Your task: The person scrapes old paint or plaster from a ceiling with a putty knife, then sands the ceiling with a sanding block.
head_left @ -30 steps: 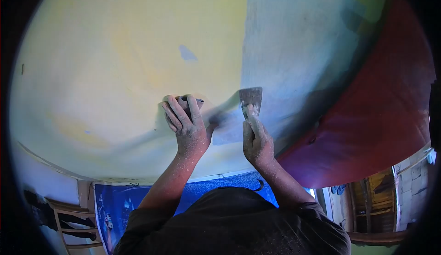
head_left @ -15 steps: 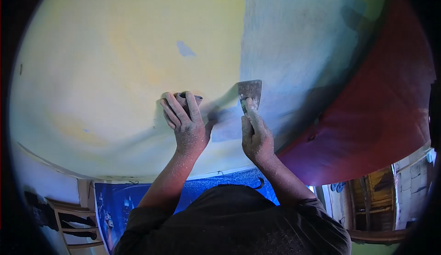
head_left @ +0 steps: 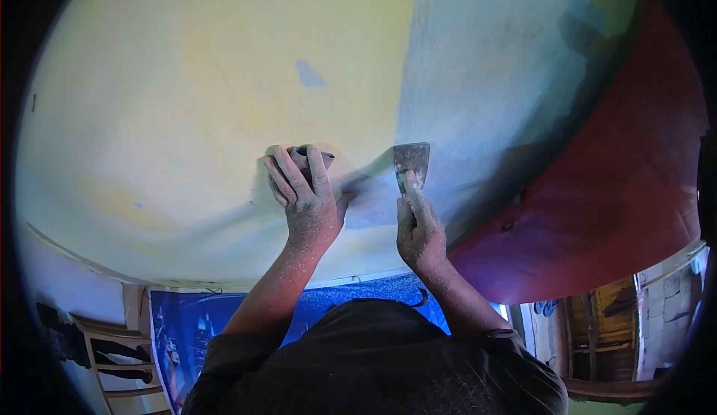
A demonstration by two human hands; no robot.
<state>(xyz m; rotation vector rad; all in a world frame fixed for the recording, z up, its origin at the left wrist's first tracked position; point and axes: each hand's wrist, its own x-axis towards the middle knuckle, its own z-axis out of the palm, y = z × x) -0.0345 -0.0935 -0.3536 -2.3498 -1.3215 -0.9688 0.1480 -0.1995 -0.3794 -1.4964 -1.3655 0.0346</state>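
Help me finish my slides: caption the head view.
Dusty left hand holding a curled dark sheet, dusty right hand holding a flat-bladed scraper, before a patchy pale surface.

Light is uneven: the broad pale yellow and blue painted plane [head_left: 224, 101] looks brightest at left, darkening toward the smooth deep red panel [head_left: 597, 183]. 2 soft shadows flank the dusty bare left grip [head_left: 305, 204]. The black cloth shirt [head_left: 373, 370] shows little detail. Wide-angle distortion bows straight edges; black vignetting rounds the corners.
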